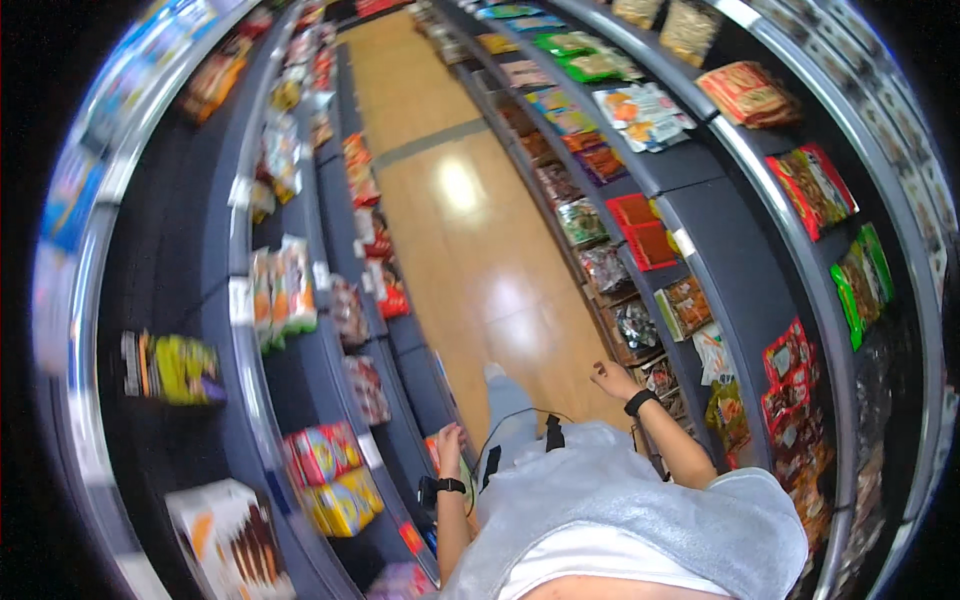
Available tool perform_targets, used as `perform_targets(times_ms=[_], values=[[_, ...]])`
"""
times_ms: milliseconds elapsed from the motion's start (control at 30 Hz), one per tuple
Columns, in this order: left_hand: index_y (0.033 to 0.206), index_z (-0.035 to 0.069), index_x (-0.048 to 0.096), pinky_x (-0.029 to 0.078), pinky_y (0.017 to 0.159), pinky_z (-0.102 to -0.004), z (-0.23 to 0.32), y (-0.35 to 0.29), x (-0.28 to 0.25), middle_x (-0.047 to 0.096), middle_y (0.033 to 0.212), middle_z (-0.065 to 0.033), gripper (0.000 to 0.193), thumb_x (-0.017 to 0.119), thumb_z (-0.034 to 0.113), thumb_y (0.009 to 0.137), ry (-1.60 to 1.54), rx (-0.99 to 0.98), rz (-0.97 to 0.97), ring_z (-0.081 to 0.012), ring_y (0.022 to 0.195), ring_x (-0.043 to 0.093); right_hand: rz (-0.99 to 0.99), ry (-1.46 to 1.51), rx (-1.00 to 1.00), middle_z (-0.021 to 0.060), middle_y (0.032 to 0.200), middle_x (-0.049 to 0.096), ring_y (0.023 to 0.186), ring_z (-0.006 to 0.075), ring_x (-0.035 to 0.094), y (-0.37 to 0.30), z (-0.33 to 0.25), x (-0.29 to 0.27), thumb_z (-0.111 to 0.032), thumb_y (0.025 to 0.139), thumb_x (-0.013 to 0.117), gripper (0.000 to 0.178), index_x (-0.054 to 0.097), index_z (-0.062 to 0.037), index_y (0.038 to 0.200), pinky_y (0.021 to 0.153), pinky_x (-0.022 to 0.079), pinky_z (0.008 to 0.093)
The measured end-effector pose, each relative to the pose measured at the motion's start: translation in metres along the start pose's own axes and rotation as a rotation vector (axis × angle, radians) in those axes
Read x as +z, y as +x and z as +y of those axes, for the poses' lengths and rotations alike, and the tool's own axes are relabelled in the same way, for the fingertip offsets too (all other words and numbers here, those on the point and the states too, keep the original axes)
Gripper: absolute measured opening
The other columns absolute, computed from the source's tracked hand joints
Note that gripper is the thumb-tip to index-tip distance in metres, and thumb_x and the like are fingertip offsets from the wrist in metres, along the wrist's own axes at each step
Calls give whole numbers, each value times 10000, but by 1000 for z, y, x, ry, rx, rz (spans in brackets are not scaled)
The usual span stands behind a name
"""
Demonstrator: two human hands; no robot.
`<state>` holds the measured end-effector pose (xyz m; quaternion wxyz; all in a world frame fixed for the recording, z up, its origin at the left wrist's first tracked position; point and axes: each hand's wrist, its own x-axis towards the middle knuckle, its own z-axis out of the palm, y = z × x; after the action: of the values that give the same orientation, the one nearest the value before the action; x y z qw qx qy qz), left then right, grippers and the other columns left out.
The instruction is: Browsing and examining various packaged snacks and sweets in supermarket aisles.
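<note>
My left hand [450, 446] hangs low beside the left shelving, fingers loosely bent, with nothing visible in it. A dark wrist strap [450, 485] with a small black device is on that arm. Out over the floor near the lower right shelves is my right hand [611, 379], its fingers relaxed and slightly apart, holding nothing I can see. A black band [641, 402] circles the right wrist. Neither hand visibly touches a package. Nearest the right hand are dark snack bags [635, 325] on the low shelf; red and white packs [367, 388] lie near the left hand.
A wooden-coloured aisle floor [450, 240] runs ahead between grey shelves. On the left stand a white box [228, 540], a yellow-green pack [185, 368] and yellow packs [343, 502]. Red bags [640, 230] and a green bag [862, 280] line the right. A thin cable [500, 424] loops by my waist.
</note>
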<state>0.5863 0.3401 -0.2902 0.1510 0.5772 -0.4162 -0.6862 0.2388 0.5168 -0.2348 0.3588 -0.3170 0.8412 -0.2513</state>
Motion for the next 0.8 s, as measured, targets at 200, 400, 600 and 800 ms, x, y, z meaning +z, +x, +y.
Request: perform_targets(times_ms=[200, 400, 600, 800], values=[[1019, 72, 472, 402, 593, -242, 96, 74, 28, 564, 831, -23, 309, 503, 248, 766, -15, -21, -26, -117, 725, 531, 239, 177, 31, 166, 940, 535, 875, 233, 520, 73, -17, -33, -219, 731, 550, 413, 437, 21, 1048, 745, 413, 320], [994, 87, 480, 401, 575, -235, 181, 160, 43, 567, 843, -25, 285, 487, 268, 774, 42, -29, -48, -110, 707, 532, 487, 563, 82, 134, 931, 536, 855, 214, 517, 153, -51, -90, -238, 739, 558, 422, 431, 13, 1054, 747, 407, 307], [953, 62, 482, 398, 555, -214, 258, 224, 114, 562, 843, -39, 242, 493, 226, 776, 77, 63, -209, -116, 706, 529, 765, 512, 112, 102, 885, 544, 791, 176, 526, 187, -69, -169, -208, 741, 565, 374, 449, 16, 1017, 699, 421, 282], [1011, 44, 471, 396, 555, -216, 308, 276, 193, 554, 916, -66, 296, 474, 238, 787, 174, 53, -309, -132, 721, 532, 1000, 468, -159, 64, 864, 560, 771, 134, 535, 161, -165, -301, -107, 765, 540, 179, 526, -3, 910, 670, 420, 245]])
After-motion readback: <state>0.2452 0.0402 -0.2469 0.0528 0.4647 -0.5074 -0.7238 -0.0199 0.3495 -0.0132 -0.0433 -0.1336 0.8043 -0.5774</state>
